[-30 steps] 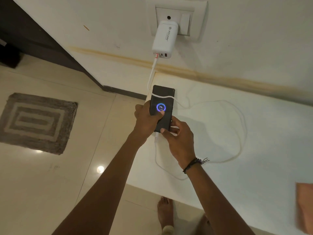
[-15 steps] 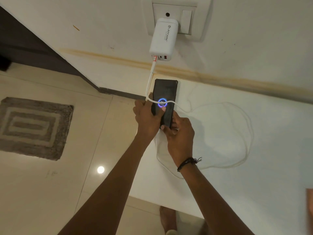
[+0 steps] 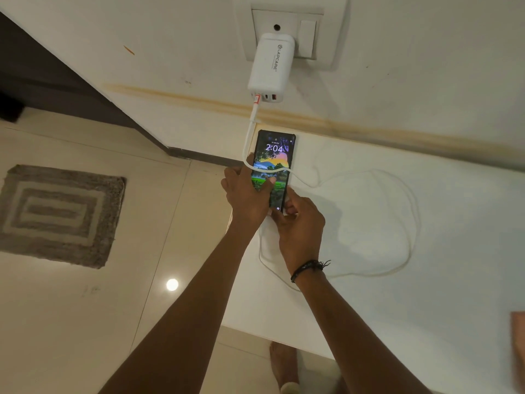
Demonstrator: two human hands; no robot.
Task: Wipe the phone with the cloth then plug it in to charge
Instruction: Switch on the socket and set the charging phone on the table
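A black phone [image 3: 275, 155] with its lock screen lit, reading 2:04, is held over the white counter [image 3: 426, 223] near the wall. My left hand [image 3: 247, 194] grips its left side, thumb on the screen. My right hand [image 3: 301, 226] holds its bottom end, where the cable plug is hidden by my fingers. A white charger [image 3: 270, 66] sits in the wall socket [image 3: 306, 32]. Its white cable [image 3: 403, 223] drops from the charger, crosses the phone's screen and loops over the counter. An orange-brown cloth [image 3: 518, 351] lies at the right edge.
A grey patterned mat [image 3: 56, 214] lies on the tiled floor at the left. My bare foot [image 3: 281, 362] stands below the counter's front edge. A dark piece of furniture [image 3: 42, 81] fills the upper left.
The phone's screen has gone from a blue charging ring to the lock screen wallpaper. Both hands with the phone have shifted slightly toward the wall.
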